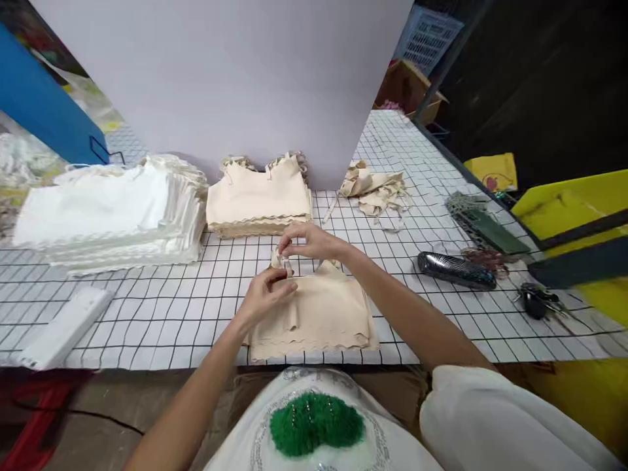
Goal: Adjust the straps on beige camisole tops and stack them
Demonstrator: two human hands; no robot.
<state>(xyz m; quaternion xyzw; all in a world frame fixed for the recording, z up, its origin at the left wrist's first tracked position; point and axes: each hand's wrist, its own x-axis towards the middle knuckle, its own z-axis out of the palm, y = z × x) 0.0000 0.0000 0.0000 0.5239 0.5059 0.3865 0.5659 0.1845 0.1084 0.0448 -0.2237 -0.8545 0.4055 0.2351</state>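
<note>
Lying behind the cloth (328, 307), beige stack (258, 199)

Both arms were extended forward and angled inward, and the hands were brought close together, fingertips near fingertips. The left forearm (203, 379) was slanted up toward the right and left bare along its visible length. At the left wrist (240, 325) little bend was shown. The fingers of the left hand (265, 297) were curled, and the thumb was stretched toward the right, opposed to the index finger in a pinch. The right forearm (407, 301), also bare, was slanted leftward to the right hand (310, 242), which was placed farther forward; its fingers were pointed left, with thumb and index finger drawn together.
</note>
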